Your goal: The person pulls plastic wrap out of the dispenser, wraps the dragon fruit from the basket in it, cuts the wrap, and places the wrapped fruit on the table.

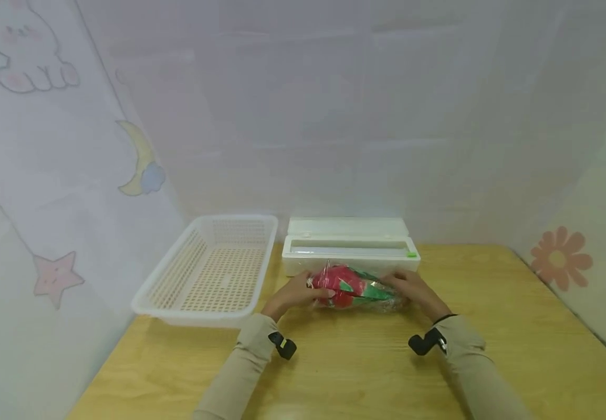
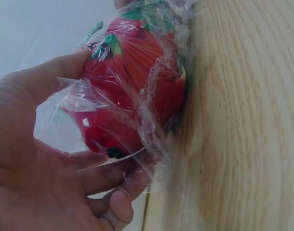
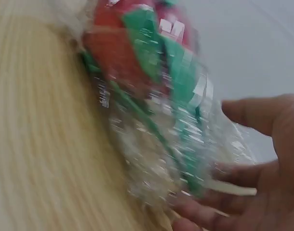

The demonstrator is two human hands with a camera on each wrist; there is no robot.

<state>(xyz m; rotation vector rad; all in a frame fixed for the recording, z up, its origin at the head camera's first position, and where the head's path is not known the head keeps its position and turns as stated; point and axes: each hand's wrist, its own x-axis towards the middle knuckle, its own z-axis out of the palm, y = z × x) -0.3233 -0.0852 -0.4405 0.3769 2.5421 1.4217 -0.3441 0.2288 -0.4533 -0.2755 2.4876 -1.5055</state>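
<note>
A dragon fruit (image 1: pixel 342 284), red with green scales, lies on the wooden table bundled in crinkled clear plastic wrap (image 3: pixel 152 178). My left hand (image 1: pixel 303 289) holds the fruit's left end, thumb on the near upper side; in the left wrist view its fingers curl underneath by the dark tip. At the other end, my right hand (image 1: pixel 408 284) grips the loose gathered wrap, its fingers low and its thumb by the upper side. The right wrist view is blurred there. Just behind the fruit stands a white plastic wrap dispenser (image 1: pixel 350 265), lid raised, with a green slider (image 1: pixel 411 254).
A white perforated basket (image 1: pixel 205 318) stands on the left of the table, beside the dispenser. The wooden table (image 1: pixel 355 367) extends toward me and to the right. A pale printed cloth (image 1: pixel 303 116) hangs behind and at the sides.
</note>
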